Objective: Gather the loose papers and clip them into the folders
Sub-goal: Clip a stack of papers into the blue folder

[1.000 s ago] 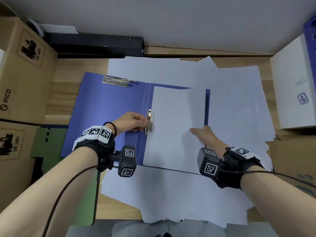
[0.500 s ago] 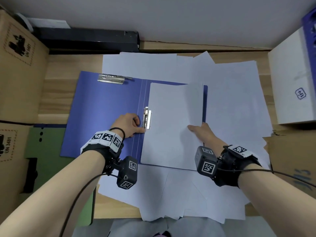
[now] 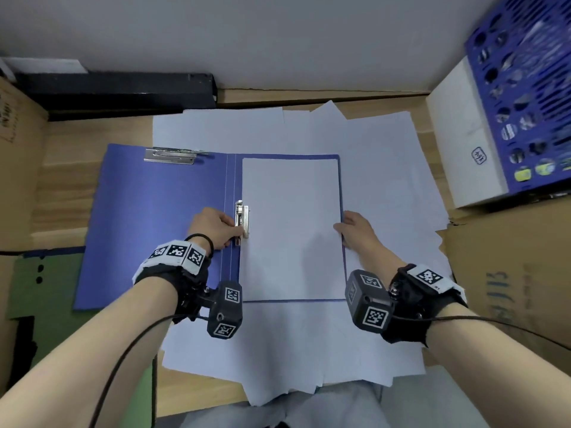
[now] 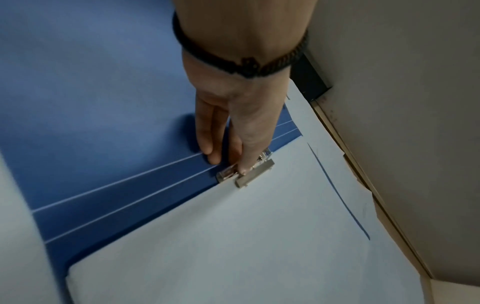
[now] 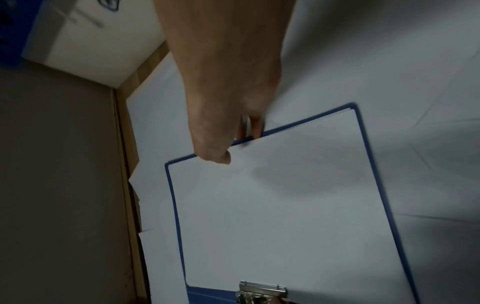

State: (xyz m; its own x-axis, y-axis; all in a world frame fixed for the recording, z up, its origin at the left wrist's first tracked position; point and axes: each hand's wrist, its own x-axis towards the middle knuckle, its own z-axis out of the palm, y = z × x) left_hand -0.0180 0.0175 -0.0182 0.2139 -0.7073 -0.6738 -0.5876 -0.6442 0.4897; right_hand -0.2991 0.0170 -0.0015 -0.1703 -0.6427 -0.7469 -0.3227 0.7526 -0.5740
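Observation:
An open blue folder (image 3: 154, 227) lies on loose white sheets (image 3: 386, 168) that cover the wooden desk. A squared stack of white paper (image 3: 290, 227) fills the folder's right half. The metal clip (image 3: 242, 219) at the spine lies flat over the stack's left edge. My left hand (image 3: 236, 234) is at the clip; in the left wrist view its thumb (image 4: 244, 166) presses on the clip (image 4: 246, 172) and its straight fingers rest on the spine. My right hand (image 3: 340, 225) pinches the stack's right edge, thumb (image 5: 221, 158) on top and fingers curled beside the folder's rim.
A second metal clip (image 3: 170, 156) sits at the top of the left cover. Cardboard boxes stand at the left (image 3: 18, 168) and right (image 3: 509, 257). A white box (image 3: 460, 134) and blue basket (image 3: 525, 88) are at the back right. A green folder (image 3: 40, 288) lies at the left.
The paper stack, tilted and raised at its right side before, now lies flat and square in the folder. The clip has come down onto its left edge under my left hand.

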